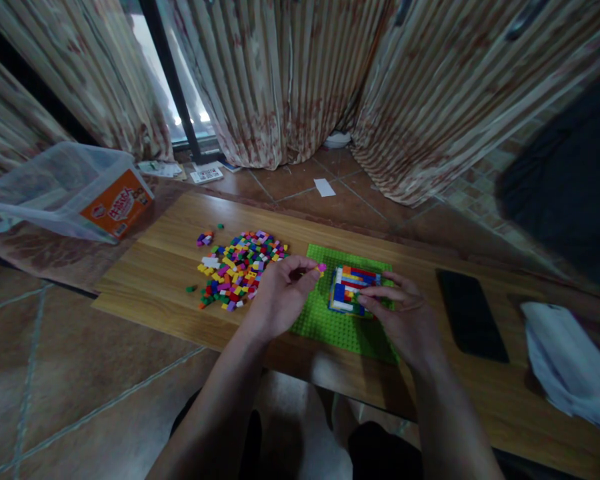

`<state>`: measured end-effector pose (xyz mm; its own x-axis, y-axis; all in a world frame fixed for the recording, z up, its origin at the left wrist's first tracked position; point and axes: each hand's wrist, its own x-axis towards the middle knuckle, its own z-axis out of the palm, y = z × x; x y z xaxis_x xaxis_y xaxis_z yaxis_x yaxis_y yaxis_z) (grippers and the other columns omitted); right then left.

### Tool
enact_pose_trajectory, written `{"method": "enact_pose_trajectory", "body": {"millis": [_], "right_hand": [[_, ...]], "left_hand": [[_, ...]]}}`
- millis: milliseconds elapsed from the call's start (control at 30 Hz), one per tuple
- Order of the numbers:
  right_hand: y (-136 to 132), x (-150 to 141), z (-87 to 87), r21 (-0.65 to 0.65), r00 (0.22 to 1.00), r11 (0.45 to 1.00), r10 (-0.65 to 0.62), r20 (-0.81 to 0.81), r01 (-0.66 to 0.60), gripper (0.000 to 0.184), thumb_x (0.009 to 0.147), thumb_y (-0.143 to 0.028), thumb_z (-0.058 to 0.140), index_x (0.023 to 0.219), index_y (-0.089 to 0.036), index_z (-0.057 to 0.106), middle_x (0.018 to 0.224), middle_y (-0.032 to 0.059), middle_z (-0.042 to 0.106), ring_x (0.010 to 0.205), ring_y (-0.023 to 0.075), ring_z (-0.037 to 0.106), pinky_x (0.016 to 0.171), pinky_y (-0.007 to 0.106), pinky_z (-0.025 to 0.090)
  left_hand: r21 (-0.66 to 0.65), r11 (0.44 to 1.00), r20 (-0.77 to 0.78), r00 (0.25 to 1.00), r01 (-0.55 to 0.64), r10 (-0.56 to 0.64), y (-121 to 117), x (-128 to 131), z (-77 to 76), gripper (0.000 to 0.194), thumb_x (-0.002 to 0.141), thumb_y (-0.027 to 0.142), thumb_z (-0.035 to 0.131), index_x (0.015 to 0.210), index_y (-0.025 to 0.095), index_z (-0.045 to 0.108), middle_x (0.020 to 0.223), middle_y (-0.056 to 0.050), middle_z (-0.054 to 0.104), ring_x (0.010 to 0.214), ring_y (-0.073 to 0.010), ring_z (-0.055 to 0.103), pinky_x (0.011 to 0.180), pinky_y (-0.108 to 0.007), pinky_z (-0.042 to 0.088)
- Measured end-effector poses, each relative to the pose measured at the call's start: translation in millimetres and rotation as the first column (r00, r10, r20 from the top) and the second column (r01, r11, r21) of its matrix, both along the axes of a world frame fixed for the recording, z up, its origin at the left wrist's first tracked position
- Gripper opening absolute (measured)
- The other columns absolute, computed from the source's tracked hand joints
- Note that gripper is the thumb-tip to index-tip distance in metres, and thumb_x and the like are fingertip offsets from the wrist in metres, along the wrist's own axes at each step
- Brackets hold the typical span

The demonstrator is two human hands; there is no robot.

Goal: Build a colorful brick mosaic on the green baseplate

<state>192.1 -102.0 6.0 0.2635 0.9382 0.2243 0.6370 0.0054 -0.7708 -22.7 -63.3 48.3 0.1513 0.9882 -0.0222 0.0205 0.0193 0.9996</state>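
My left hand (287,290) is closed in a pinch over the left edge of the green baseplate (320,327). Between its fingertips are small toy bricks (321,268), pink and yellow. A low rectangular build of multicoloured toy bricks (350,280) sits on the baseplate, with red, blue, white and orange rows. My right hand (403,310) reaches over the build's right side. Its thumb and index finger come together on a small green brick (359,299) at the build; the fingers partly hide that side. Left of my left hand lies a heap of loose bricks (240,267).
Everything rests on a long wooden table (150,267). A black phone-like slab (470,313) and a white plastic packet (570,353) lie to the right. A clear plastic bin (55,180) with an orange label stands at the far left. Curtains (290,80) hang behind.
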Motion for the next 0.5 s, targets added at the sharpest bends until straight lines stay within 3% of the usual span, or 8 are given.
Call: {"method": "enact_pose_trajectory", "body": {"millis": [133,300,500], "right_hand": [[1.7,-3.9,-0.2,-0.054,0.999,0.999,0.004,-0.046,-0.007,0.017,0.07,-0.043,0.077,0.079,-0.028,0.078,0.127,0.0071,0.059,0.124,0.0301,0.05,0.106,0.052,0.033],[4.5,-6.7,0.2,-0.074,0.992,0.997,0.003,-0.123,-0.012,0.019,0.068,-0.044,0.076,0.076,-0.026,0.076,0.117,0.0075,0.063,0.121,0.029,0.053,0.104,0.048,0.035],[6.2,-4.4,0.9,-0.117,0.996,0.993,0.0,-0.095,-0.011,0.022,0.069,-0.046,0.074,0.073,-0.024,0.073,0.108,0.0068,0.064,0.114,0.0289,0.056,0.101,0.049,0.035]], "left_hand": [[0.019,1.0,-0.043,0.999,0.019,-0.018,-0.6,-0.4,-1.9,0.015,0.082,0.027,0.063,0.082,0.013,0.068,0.068,0.001,0.059,0.062,-0.0102,0.05,0.058,-0.022,0.037],[0.033,0.999,-0.061,0.998,0.019,-0.017,-0.2,-1.2,-3.3,0.015,0.083,0.027,0.061,0.083,0.013,0.067,0.068,0.001,0.059,0.062,-0.0102,0.05,0.059,-0.022,0.038],[0.039,0.999,-0.1,0.994,0.038,-0.034,-0.3,-1.1,-2.5,0.015,0.084,0.027,0.061,0.083,0.013,0.067,0.07,0.0,0.061,0.063,-0.0109,0.052,0.059,-0.023,0.039]]}}
